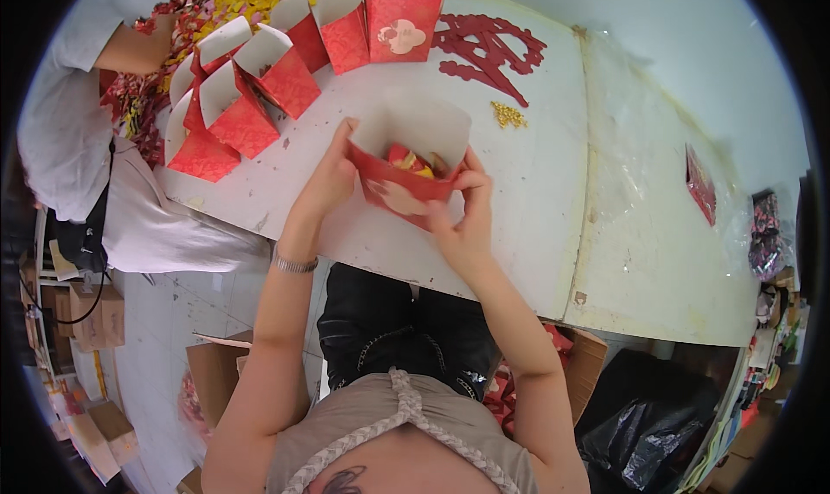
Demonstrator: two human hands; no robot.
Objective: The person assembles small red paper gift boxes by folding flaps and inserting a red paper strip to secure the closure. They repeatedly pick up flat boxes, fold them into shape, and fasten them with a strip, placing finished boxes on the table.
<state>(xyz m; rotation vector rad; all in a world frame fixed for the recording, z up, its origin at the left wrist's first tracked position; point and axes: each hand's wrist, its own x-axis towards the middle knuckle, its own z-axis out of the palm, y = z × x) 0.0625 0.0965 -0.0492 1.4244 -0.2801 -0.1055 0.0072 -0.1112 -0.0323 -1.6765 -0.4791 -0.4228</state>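
Note:
Between my hands is a red paper gift box (393, 187) with a white inside and a pale emblem on its front. Its top stands open, and wrapped candies (413, 160) lie in it. My left hand (333, 172) grips the box's left side. On the right side and front, my right hand (465, 204) holds it with bent fingers. The box is tilted a little above the white table (527, 209), or resting on it; I cannot tell which. Several more open red boxes (238, 118) stand at the table's far left.
Dark red ribbon strips (493, 49) lie at the far side, with small gold pieces (508, 114) nearer. A heap of colourful candies (220, 1) covers the far left. A co-worker's arm (130, 49) reaches into it. Clear plastic film (657, 96) and a flat red piece (700, 185) lie at right.

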